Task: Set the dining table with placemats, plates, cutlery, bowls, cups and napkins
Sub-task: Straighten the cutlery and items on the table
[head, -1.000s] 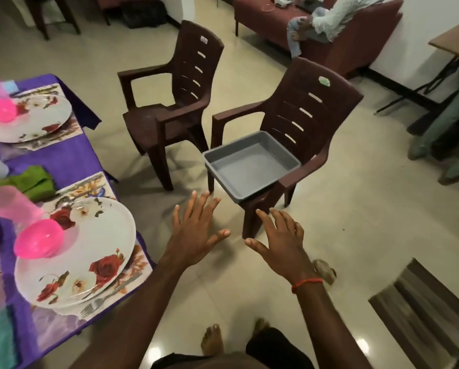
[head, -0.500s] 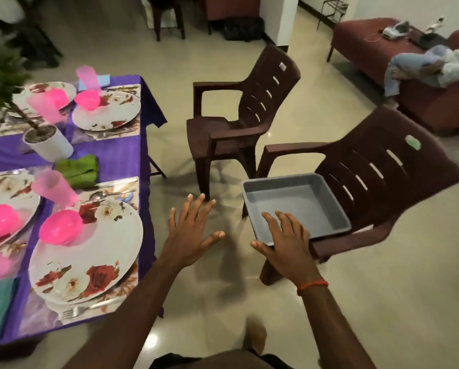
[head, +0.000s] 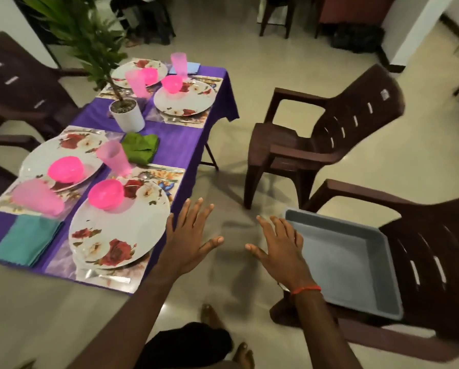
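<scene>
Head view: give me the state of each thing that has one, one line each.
left hand, open, fingers spread, holding nothing
right hand, open, holding nothing
grey tray, empty, on the chair
near plate, on its placemat, pink bowl on it
pink cup, standing beside that plate
green napkin, bunched up
teal napkin, folded flat

A home dining area.
A purple-clothed table (head: pixel 170 145) laid with floral plates (head: pixel 119 230) stands on a tiled floor (head: pixel 249 49) among brown plastic chairs (head: pixel 327 139), a potted plant (head: pixel 127 113) at its middle.
</scene>
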